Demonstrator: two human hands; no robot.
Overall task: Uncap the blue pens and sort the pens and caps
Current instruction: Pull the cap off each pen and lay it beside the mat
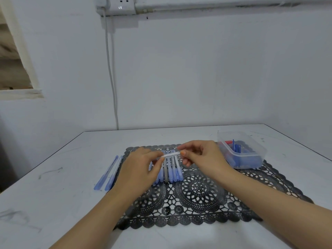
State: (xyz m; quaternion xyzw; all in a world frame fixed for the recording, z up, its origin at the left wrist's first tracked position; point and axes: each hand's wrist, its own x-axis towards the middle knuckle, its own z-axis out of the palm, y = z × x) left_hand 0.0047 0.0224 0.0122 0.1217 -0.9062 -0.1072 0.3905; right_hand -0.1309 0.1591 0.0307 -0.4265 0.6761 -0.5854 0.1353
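Both hands (172,159) pinch one pen (171,155) between them.

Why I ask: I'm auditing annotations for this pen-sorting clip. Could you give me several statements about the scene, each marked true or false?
1. The left hand and the right hand hold one pen between them. True.
2. The clear plastic container sits left of the black lace placemat. False: it stands on the mat's far right corner.
3. Left of the placemat, two pens lie on the table. True.
4. The container holds only red pieces. False: mostly blue pieces, with one red piece.
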